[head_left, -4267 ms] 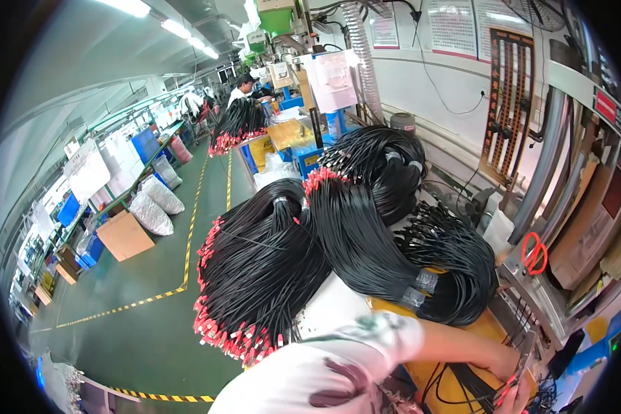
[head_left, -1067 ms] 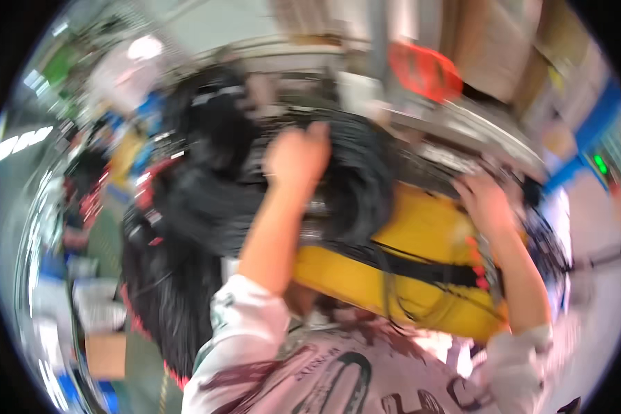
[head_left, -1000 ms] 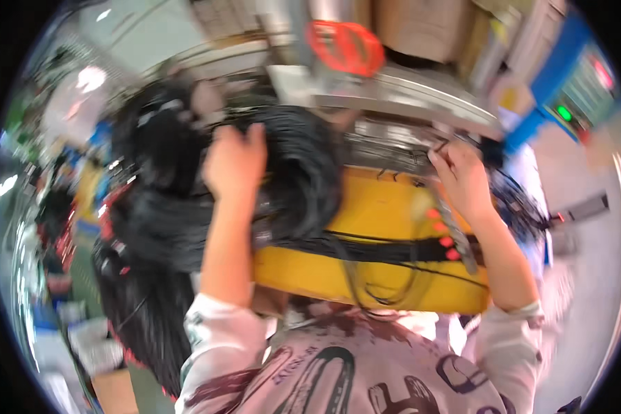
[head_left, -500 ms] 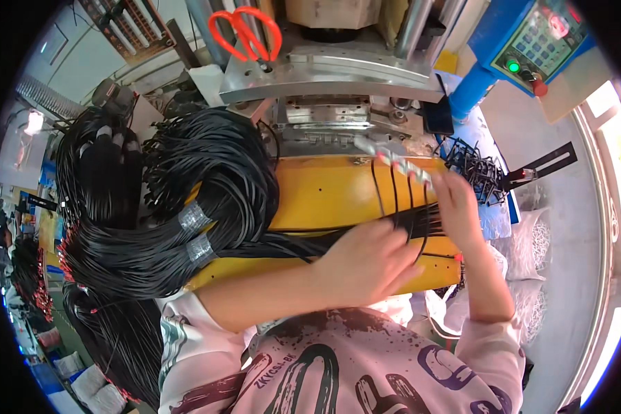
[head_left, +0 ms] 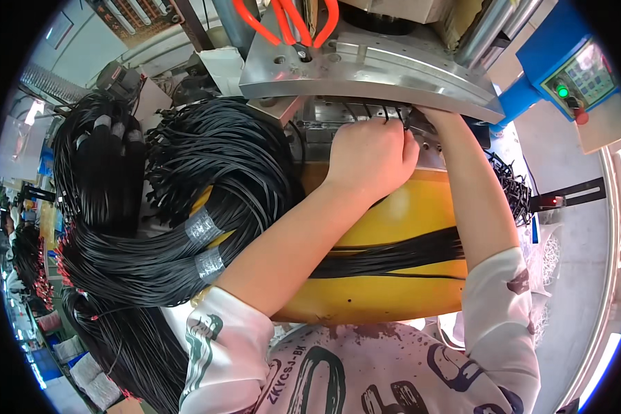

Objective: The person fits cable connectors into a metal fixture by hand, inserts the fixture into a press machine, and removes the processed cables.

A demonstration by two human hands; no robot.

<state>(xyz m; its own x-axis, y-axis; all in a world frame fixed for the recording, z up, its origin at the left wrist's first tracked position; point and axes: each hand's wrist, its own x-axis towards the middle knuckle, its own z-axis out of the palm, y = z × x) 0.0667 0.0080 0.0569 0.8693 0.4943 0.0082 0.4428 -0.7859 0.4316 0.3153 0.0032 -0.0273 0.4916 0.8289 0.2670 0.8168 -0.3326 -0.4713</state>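
Reaching into press [head_left: 372, 86]: left hand [head_left: 371, 155], fingers curled, cables [head_left: 386, 113] just past knuckles; right hand [head_left: 428, 114] mostly hidden; either grip, cannot tell.

Smooth surfaces I see remotely
Black plastic-coated cable bundle [head_left: 141, 272], satin; broad yellow tabletop [head_left: 414, 207], glossy; thick grey metal plate [head_left: 317, 84], polished.

Vivid yellow surface [head_left: 421, 214], black cables [head_left: 400, 254] streaking across it! Left of it, a black bundle [head_left: 234, 145] with silvery bands; beyond it, orange-red handles [head_left: 283, 26], grey metal plate [head_left: 366, 72]; right, a blue control box [head_left: 555, 41].
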